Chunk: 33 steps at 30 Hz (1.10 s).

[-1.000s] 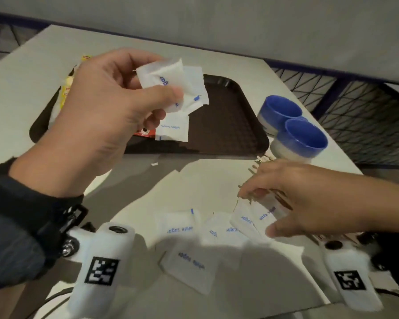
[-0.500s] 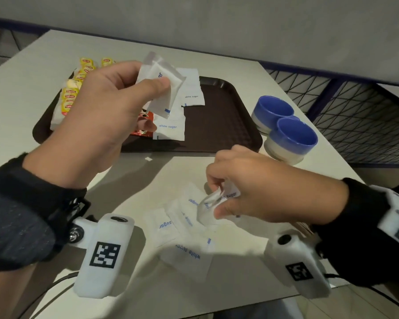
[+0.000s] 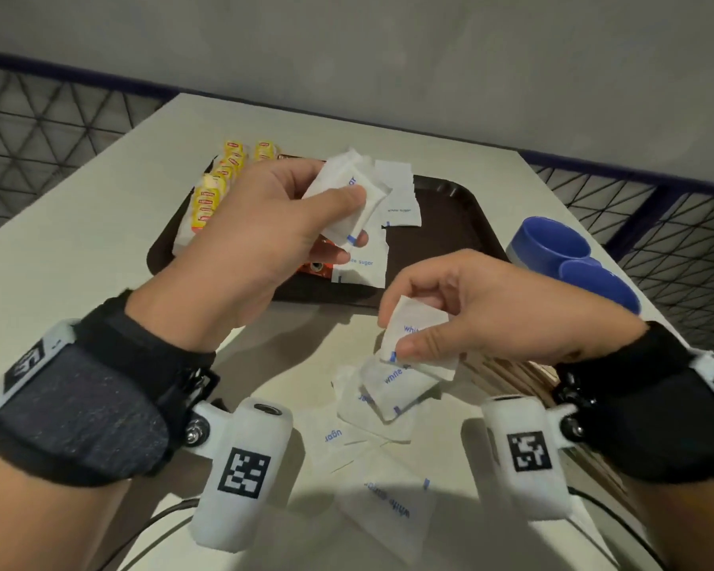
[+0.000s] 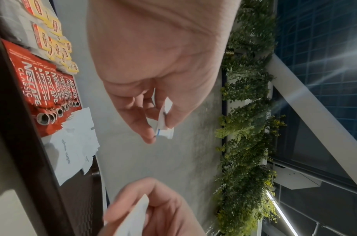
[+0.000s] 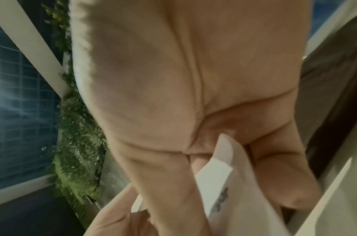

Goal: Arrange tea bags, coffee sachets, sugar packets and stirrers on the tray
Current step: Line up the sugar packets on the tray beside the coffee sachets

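Pale table (image 3: 79, 261) bearing a dark brown tray (image 3: 462, 224) at the far centre, two blue-lidded containers (image 3: 573, 261) at the right edge, loose white sugar packets (image 3: 388, 500) near the front, wooden stirrers (image 3: 508, 375) beside these

A café or canteen corner, by the look. A pale bench (image 3: 79, 249) carries a brown serving tray (image 3: 450, 224) — sachets on it. A plant wall (image 4: 248, 127) and glass panels (image 4: 324, 47) stand behind.

Sugar pkts, mid-sort

You've white sugar pkts (image 3: 349, 199) held over brown tray (image 3: 450, 224); one pkt (image 3: 415, 323) pinched nearer; loose pkts (image 3: 388, 405) on table; tea bags (image 3: 207, 199), red coffee sachets (image 4: 42, 83) on tray.
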### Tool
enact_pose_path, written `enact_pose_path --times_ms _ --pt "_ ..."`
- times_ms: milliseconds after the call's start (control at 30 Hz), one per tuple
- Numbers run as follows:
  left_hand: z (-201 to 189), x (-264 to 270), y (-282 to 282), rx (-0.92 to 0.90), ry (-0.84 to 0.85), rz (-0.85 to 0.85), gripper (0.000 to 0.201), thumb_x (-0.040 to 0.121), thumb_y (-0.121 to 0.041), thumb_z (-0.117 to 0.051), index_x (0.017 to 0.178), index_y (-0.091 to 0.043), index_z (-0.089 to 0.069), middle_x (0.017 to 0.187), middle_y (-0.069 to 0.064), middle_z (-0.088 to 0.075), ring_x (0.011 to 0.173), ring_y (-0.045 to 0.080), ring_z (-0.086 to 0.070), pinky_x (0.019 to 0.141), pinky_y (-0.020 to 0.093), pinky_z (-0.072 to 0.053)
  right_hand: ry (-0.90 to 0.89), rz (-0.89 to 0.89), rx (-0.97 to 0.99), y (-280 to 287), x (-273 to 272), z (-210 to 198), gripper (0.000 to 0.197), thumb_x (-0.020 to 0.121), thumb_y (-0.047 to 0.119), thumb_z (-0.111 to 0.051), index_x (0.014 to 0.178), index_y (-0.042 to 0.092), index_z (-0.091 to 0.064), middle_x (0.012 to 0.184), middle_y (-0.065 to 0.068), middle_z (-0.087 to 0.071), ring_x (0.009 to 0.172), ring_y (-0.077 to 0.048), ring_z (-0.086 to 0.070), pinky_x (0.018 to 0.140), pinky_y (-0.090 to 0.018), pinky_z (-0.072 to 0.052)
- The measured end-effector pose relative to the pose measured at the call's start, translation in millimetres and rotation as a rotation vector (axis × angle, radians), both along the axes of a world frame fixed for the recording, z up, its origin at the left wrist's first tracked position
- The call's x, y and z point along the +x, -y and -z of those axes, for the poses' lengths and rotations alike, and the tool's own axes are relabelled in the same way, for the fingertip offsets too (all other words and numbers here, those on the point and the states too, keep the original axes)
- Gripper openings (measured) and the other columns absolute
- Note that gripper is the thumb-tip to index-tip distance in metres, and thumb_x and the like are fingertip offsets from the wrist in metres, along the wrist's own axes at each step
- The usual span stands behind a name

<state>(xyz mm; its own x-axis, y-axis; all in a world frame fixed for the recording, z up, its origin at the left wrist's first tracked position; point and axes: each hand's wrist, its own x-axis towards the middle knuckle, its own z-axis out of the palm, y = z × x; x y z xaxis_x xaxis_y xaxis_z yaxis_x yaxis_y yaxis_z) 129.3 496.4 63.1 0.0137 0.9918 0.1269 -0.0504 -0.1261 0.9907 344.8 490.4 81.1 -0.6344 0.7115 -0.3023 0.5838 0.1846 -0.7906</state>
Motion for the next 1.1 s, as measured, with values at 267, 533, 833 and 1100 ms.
enact_pose_path --times_ms 267,533,833,1100 --pt "2 -9 -6 0.027 -0.081 -0.054 0.016 0.09 -0.011 -0.076 0.106 -0.011 -0.075 0.078 0.002 -0.07 0.057 0.014 -0.052 0.054 0.027 -0.043 -0.19 -0.007 0.078 -5 -9 1 0.032 0.079 0.009 -0.081 0.11 0.017 -0.078 0.107 -0.006 -0.077 0.104 -0.021 -0.073 0.096 -0.039 -0.058" --pt "6 -3 -7 -0.055 -0.11 -0.053 0.009 0.091 -0.013 -0.074 0.093 -0.006 -0.079 0.076 0.012 -0.072 0.06 0.015 -0.058 0.054 0.025 -0.044 -0.779 0.315 -0.083 -17 -4 13 0.057 0.07 -0.005 -0.071 0.124 0.014 -0.069 0.107 -0.017 -0.077 0.097 -0.029 -0.075 0.081 -0.032 -0.063" --pt "2 14 9 -0.149 0.115 0.131 0.017 0.088 -0.018 -0.068 0.089 -0.004 -0.077 0.083 0.013 -0.068 0.067 0.022 -0.069 0.05 0.023 -0.048 -0.836 0.504 0.232 -11 0 18 0.056 0.063 0.005 -0.08 0.118 0.013 -0.07 0.106 -0.014 -0.071 0.099 -0.021 -0.073 0.079 -0.032 -0.062" --pt "0 19 15 -0.055 0.136 0.153 0.017 0.076 -0.022 -0.077 0.087 -0.01 -0.081 0.082 0.01 -0.074 0.065 0.017 -0.066 0.052 0.022 -0.048 -0.73 0.585 0.344 -6 -4 20 0.057 0.062 0.024 -0.084 0.117 0.017 -0.07 0.099 -0.012 -0.069 0.08 -0.023 -0.065 0.066 -0.034 -0.061"
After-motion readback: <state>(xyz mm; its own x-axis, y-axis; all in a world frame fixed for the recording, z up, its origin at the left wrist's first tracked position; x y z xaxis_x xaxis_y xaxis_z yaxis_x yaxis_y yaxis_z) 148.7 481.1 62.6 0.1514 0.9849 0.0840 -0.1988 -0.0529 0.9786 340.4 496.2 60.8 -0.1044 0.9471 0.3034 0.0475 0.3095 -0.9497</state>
